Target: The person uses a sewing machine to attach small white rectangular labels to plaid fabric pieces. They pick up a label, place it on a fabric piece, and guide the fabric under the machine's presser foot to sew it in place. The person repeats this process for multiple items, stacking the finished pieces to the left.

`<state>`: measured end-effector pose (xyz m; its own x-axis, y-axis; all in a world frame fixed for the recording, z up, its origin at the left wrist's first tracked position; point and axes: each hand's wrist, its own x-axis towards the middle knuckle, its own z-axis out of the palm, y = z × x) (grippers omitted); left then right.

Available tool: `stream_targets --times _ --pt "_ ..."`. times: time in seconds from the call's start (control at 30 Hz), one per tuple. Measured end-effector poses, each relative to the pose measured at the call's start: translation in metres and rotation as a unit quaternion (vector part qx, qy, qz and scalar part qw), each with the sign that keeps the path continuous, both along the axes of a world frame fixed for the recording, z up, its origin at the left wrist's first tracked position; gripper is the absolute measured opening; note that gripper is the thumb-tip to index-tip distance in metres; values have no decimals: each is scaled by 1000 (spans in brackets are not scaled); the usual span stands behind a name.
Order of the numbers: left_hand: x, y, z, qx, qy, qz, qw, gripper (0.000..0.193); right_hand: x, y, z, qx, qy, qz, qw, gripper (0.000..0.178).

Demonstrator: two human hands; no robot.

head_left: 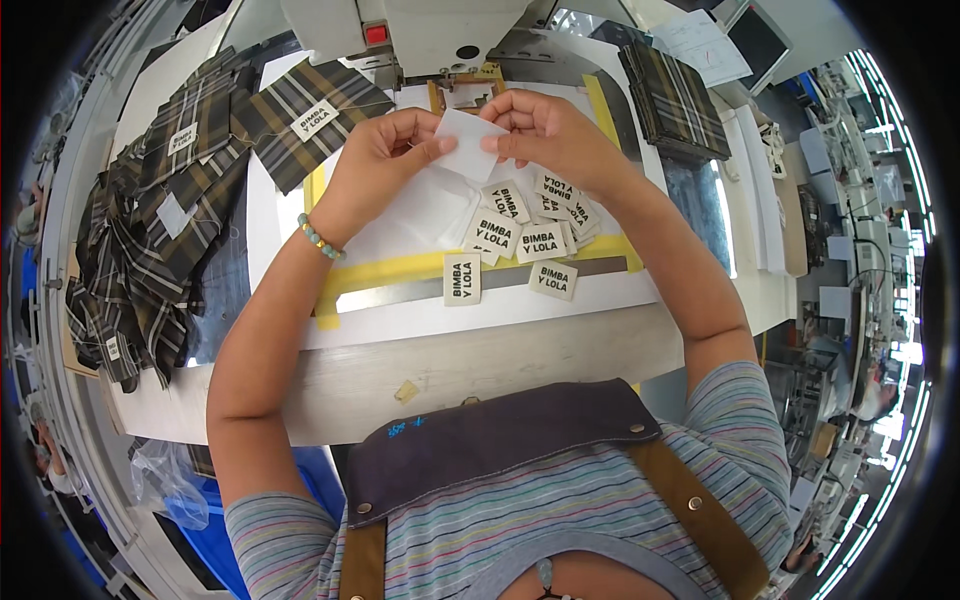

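Observation:
A small white square sheet point(468, 146) is pinched between my two hands at the middle of the worktable. My left hand point(392, 155) grips its left edge between thumb and fingers. On its right edge, my right hand point(545, 135) does the same. Just below the sheet lies a loose pile of cream fabric labels point(493, 232) with dark lettering, partly overlapping. Two single labels lie nearer me, one a cream label point(462, 279) set upright to my view. Behind my fingers is a small brass-coloured frame point(437, 97) under the machine head.
A white sewing machine point(400, 35) with a red switch stands at the back. Plaid fabric pieces, some bearing labels, heap up at left point(150, 235); a plaid piece point(312, 118) lies beside my left hand. A folded plaid stack point(672, 105) sits at right. Yellow tape point(385, 268) borders the work area.

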<state>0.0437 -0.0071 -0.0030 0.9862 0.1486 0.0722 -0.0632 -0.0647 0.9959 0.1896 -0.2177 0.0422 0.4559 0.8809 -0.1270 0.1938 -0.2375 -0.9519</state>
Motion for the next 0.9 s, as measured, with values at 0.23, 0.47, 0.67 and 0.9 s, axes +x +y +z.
stream_targets --times 0.23,0.47,0.67,0.9 --pt "0 1 1 48 33 -21 998 19 6 11 7 -19 -157 45 986 28" --pt "-6 1 1 71 53 -111 990 10 22 -3 3 5 -89 -96 991 25" --pt "-14 -11 20 210 37 -79 974 12 33 -23 -25 91 -625 -128 764 12" --pt "-14 -14 17 332 -86 -8 939 14 30 -15 -41 93 -734 27 672 10"
